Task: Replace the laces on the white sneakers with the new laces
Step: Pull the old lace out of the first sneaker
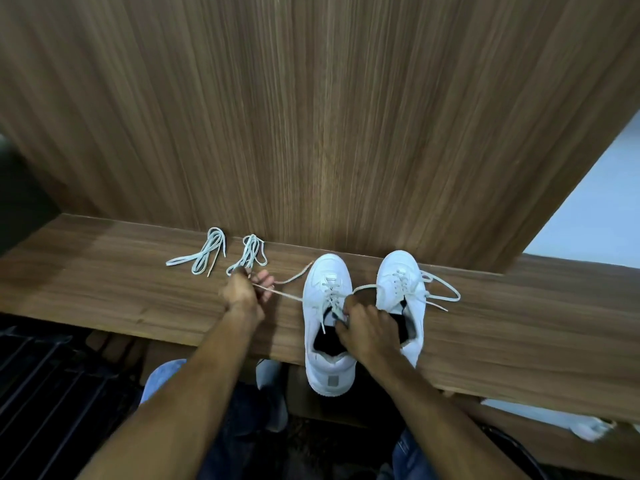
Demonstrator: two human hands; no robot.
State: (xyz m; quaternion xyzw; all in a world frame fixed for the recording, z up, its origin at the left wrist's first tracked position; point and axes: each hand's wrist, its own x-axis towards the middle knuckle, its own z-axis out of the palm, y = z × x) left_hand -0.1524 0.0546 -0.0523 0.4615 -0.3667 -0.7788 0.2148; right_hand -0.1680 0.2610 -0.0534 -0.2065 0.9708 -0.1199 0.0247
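Two bundles of new laces lie on the wooden bench point(104, 271) near the wood-grain back panel point(329, 116): the left bundle point(204, 252) well apart from the shoes, the right bundle point(251, 254) just beyond the left hand point(247, 292). Nothing lies between the hands and the shoes.

The two white sneakers stand side by side on the bench, toes toward the panel and heels toward the person, long axes running away from the camera. The left sneaker point(329, 323) overhangs the near bench edge with its heel; the right sneaker point(401, 292) sits beside it, its loose lace point(446, 292) looping out to the right.

The left hand is closed, pinching the left sneaker's old lace point(287, 296), which runs taut to the eyelets. The right hand point(367, 327) is curled over that shoe's opening, gripping lace at the tongue.
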